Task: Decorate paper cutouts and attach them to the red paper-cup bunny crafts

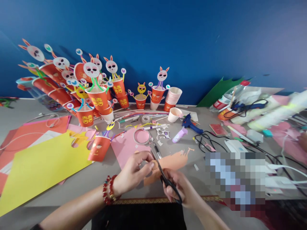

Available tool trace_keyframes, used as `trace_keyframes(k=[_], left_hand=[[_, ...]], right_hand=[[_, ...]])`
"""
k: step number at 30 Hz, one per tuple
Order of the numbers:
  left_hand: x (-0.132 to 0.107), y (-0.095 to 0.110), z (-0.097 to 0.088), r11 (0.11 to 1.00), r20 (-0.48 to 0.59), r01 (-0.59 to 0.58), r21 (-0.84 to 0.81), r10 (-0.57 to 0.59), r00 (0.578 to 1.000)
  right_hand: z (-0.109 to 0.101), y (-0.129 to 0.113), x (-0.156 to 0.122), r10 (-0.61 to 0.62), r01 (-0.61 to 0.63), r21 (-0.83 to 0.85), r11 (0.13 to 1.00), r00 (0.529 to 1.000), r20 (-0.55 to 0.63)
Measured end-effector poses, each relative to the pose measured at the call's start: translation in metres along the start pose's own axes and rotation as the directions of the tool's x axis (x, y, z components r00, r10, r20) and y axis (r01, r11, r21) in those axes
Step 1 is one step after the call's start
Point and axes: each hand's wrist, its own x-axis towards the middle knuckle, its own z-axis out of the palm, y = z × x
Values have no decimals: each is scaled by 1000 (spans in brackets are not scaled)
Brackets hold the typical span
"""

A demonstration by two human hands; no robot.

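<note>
My left hand (136, 167), with red bead bracelets at the wrist, pinches a small piece of orange paper (155, 165) between thumb and fingertips. In my right hand (177, 185) is a pair of scissors (170, 183) with black handles, its blades pointing up and left beside that small piece. A larger orange paper sheet (174, 162) with ragged cut edges lies on the table under and behind the scissors. Just beyond the blades rests a pen (157, 150). Pink paper (124, 145) lies past my left hand, with a roll of tape (141, 136) on it.
Several red paper cups (97, 99) with rabbit faces crowd the back left. Yellow card (45, 163) covers the left side. A blue glue gun (192, 124), a purple glue stick (179, 135) and white paper scraps (163, 132) lie mid-table. Black cables (211, 143) and a bottle (226, 95) are at right.
</note>
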Motion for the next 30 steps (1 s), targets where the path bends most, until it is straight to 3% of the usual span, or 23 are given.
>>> trace_keyframes(k=[16,30], left_hand=[[0,-7,-2,969,49,94,-228,-85,995],[1,-10,-3,934,83,138,-330,-117,990]], right_hand=[[1,7,2,-39,38,47,998,999,20],[3,10,2,-33,29,88,996,999,40]])
